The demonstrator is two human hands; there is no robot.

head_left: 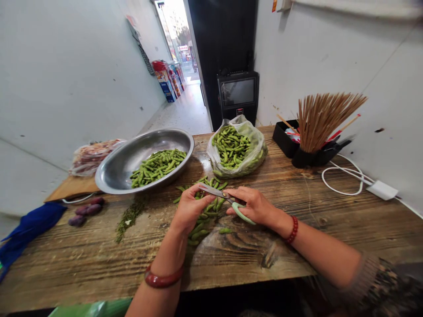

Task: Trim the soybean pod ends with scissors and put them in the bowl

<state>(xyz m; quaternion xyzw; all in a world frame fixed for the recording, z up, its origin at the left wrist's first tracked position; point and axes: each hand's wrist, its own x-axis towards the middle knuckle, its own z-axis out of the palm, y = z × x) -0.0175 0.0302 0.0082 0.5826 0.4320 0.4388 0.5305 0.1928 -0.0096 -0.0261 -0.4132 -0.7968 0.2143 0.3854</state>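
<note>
My right hand (253, 204) is closed round the pale green handles of a pair of scissors (214, 191), whose blades point left. My left hand (190, 211) is closed in a pinch beside the blade tips; what its fingers hold is hidden. Under and around both hands lie loose green soybean pods (199, 233), partly covered by the left hand. Behind them, an open clear plastic bag (256, 154) is full of pods. To its left, a wide steel basin (114, 169) sits tilted with a heap of pods in it.
Trimmings (128, 220) lie left of my hands on the wooden table (238, 259). Further left are purple round vegetables (87, 210), a blue cloth (29, 224), and a bagged item (95, 156) on a cutting board (71, 187). Skewers (322, 121) and a white cable (343, 192) are at right.
</note>
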